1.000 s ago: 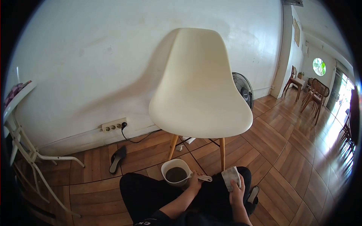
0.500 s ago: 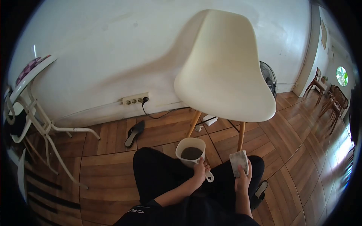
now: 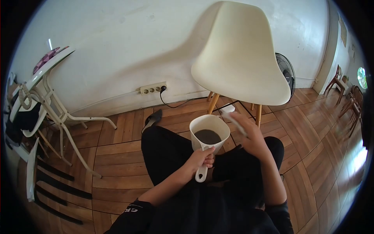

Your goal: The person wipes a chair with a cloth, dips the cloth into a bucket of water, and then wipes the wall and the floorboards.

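While the person stayed low over the wooden floor (image 3: 117, 156), the left hand (image 3: 201, 159) was closed tight round the handle of a white dipper (image 3: 207, 126). It held the dipper level above the lap, probably so that the dark water (image 3: 207, 137) inside would not slop out. At the dipper's 3 o'clock, the right hand (image 3: 254, 138) pinched a blurred cloth (image 3: 233, 119) near the rim, its fingers narrow. A cream chair (image 3: 241, 58) stood at 1 o'clock and a power strip (image 3: 152, 89) at 11 o'clock.
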`<state>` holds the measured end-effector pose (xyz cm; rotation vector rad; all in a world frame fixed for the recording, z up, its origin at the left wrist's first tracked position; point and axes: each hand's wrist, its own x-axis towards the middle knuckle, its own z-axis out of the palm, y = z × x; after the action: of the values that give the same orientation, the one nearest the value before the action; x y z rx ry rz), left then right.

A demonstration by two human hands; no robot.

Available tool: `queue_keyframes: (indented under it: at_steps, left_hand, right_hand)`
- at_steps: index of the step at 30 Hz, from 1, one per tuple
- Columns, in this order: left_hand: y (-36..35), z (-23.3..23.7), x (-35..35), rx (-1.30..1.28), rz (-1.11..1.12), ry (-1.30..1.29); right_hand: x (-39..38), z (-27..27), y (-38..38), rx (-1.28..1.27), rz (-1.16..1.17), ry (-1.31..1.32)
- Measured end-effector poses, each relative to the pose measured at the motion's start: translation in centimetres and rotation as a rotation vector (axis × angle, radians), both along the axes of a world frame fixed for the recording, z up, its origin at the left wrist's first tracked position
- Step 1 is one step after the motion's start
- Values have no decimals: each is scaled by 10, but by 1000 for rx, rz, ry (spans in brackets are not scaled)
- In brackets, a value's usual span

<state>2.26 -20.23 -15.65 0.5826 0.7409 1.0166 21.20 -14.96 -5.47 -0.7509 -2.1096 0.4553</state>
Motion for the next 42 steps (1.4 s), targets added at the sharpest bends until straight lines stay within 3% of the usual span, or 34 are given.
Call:
queue_keyframes:
  at_steps: [1,2,4,5,7,8,10,16,19,22,26,29,35,42]
  left_hand:
    - [-5,7,-4,-15,-14,17]
    - [-9,12,-8,-13,-11,21]
    - [-14,20,-17,-53,-56,46]
    - [-16,22,-21,-59,-57,37]
    - [-20,23,-31,-55,-45,62]
    - [-21,25,-37,-51,-46,90]
    - [-24,27,-53,-45,-9,94]
    - [-12,16,-116,34,38,127]
    - [6,2,-155,24,79,153]
    - [30,-7,-189,13,78,171]
    - [64,-41,-222,38,145,257]
    - [85,-68,-233,35,145,299]
    - [121,-118,-239,22,70,277]
    - [150,-146,-222,3,-29,178]
  right_hand:
    - [-9,4,6,73,98,-175]
    - [-20,1,14,76,100,-172]
    - [-47,-5,31,24,226,-618]
    - [-61,-3,34,29,236,-619]
    - [-92,2,39,-118,307,-1040]
    - [-104,-3,45,-109,323,-1045]
    - [-127,-20,60,-74,385,-1372]
    - [-212,-14,112,-15,606,-1315]
    - [-274,-12,121,15,444,-1349]
    - [-312,-26,132,38,357,-1188]
    - [-345,-91,173,97,292,-1115]
    - [-355,-126,187,73,142,-894]
    - [-357,-197,214,-272,-26,-805]
    - [-342,-209,234,-459,-266,-817]
